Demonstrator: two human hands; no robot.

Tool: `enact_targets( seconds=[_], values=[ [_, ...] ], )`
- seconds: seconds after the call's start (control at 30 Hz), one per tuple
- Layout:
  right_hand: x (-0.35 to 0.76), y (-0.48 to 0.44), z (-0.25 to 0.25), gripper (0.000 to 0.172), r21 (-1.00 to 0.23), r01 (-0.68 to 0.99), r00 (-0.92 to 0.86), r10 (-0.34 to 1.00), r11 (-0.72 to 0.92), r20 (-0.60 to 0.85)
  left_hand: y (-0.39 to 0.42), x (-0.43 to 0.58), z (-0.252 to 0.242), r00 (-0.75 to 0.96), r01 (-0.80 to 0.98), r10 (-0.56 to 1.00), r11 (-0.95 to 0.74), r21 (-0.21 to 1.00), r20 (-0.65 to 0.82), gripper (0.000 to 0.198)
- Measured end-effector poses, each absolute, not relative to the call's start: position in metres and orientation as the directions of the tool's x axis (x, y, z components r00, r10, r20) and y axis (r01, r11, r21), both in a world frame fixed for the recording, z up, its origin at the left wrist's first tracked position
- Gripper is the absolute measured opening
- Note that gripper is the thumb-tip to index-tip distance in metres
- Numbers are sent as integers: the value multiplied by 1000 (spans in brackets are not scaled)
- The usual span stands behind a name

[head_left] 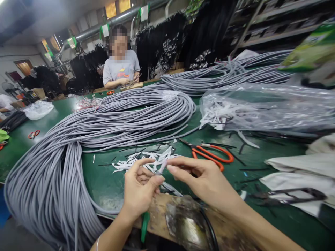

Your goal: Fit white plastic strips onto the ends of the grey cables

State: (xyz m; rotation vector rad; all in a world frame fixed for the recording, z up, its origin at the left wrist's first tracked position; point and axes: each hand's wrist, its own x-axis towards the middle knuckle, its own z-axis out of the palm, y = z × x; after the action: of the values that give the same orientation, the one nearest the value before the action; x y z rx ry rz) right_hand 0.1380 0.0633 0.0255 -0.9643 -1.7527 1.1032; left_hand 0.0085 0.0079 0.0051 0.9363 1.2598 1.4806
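Note:
My left hand [142, 186] is closed on a grey cable [160, 171] near its end, thumb and fingers wrapped about it. The thumb and forefinger of my right hand [200, 174] pinch at the whitish tip [164, 164] of that cable. Whether the tip is a sleeve, a wrap or bare filler is too small to tell. Just beyond my hands lies a heap of white strips [146, 157], with short black pieces among them. Orange-handled scissors [209, 153] rest on the table behind my right hand, blades pointing left.
A big coil of grey cable [125, 118] spreads over the green table [104, 191] and hangs off its front edge. A clear plastic bag [269, 108] lies right, black snips [290, 196] below it. A worn board [162, 216] sits under my hands. Across the table sits a person [122, 66].

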Motion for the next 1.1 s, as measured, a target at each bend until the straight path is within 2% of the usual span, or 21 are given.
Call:
enact_targets(
  seconds=[0.23,0.43,0.6,0.83,1.0,1.1],
  values=[
    [140,63,24,19,-921,175,-400,880,347,256,9,10,7,-223,-138,974,18,990,-49,33],
    [142,61,25,23,-843,252,-479,818,475,318,8,6,5,-182,-139,983,-16,990,-10,41],
    [141,59,25,25,-796,253,-552,758,550,349,9,3,4,-98,-254,995,-32,967,7,50],
    [144,60,16,25,-803,243,-513,775,544,370,9,-2,6,91,-425,995,67,903,-31,40],
    [146,63,18,24,-838,288,-431,844,464,320,9,-1,4,25,-394,1000,24,919,-15,42],
    [144,63,19,29,-842,275,-427,843,465,326,9,0,1,4,-356,1000,-17,934,20,45]
  ],
)
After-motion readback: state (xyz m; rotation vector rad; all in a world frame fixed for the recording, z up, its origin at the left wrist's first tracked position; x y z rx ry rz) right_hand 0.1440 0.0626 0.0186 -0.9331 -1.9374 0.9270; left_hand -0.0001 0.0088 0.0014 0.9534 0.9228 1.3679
